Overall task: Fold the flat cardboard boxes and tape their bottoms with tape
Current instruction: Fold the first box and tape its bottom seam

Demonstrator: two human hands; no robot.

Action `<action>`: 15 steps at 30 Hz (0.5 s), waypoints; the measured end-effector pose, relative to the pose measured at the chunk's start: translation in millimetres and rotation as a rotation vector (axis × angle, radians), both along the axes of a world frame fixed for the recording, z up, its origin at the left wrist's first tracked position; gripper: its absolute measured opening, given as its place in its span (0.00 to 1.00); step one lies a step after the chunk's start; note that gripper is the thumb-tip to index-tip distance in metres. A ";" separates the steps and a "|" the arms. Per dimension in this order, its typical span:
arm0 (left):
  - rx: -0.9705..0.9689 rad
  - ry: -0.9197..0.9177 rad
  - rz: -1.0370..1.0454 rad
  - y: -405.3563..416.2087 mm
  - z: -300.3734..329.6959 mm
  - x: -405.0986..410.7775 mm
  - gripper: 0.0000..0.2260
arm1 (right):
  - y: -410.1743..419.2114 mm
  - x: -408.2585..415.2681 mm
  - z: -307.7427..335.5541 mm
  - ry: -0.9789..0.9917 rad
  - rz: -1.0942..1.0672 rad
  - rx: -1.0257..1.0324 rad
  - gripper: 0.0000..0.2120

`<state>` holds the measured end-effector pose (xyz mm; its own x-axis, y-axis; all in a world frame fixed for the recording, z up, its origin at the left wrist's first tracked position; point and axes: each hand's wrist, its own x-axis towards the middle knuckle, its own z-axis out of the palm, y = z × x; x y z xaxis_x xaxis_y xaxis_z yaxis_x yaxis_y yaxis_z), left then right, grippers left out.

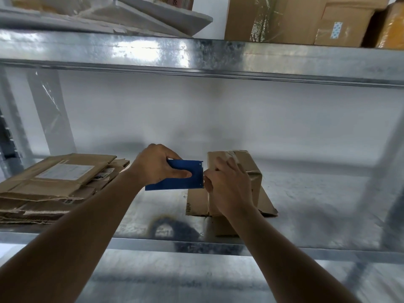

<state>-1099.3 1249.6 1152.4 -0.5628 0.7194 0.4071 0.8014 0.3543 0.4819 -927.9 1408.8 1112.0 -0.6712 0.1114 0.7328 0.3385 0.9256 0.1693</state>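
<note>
A small folded cardboard box (244, 165) stands upside down on the metal shelf (317, 193), its lower flaps splayed out flat, with clear tape across its top. My left hand (156, 166) grips a blue tape dispenser (183, 174) whose serrated edge sits against the box's left side. My right hand (229, 184) rests on the box's near face, fingers spread over the taped edge, thumb close to the dispenser's teeth. A stack of flat cardboard boxes (54, 184) lies at the left of the shelf.
An upper metal shelf (196, 55) crosses overhead, carrying large cardboard boxes (306, 20) at right and white boards (153, 16) at left. A shelf upright (380, 171) stands at right. The shelf's front rail (196, 243) runs below my forearms.
</note>
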 end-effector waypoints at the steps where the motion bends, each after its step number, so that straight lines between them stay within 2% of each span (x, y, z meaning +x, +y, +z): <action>1: 0.001 0.018 0.021 2.0 -1.1 1.0 0.20 | -1.0 -1.5 -1.0 0.000 -0.012 -0.001 0.08; 4: -0.031 0.128 0.094 8.8 1.3 6.1 0.25 | -2.5 -6.4 -3.2 -0.008 -0.049 -0.011 0.12; 7: -0.080 0.200 0.157 10.9 9.9 14.1 0.23 | -7.3 -9.9 -5.1 -0.007 -0.098 -0.054 0.14; 15: -0.170 0.328 0.206 9.0 18.5 24.9 0.20 | -20.5 -11.2 -6.9 0.154 -0.117 -0.190 0.16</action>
<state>-1074.4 1258.6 1170.9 -0.5622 0.6776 0.4741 0.8067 0.5756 0.1340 -939.1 1388.3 1105.1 -0.5279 0.3271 0.7838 0.4534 0.8889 -0.0655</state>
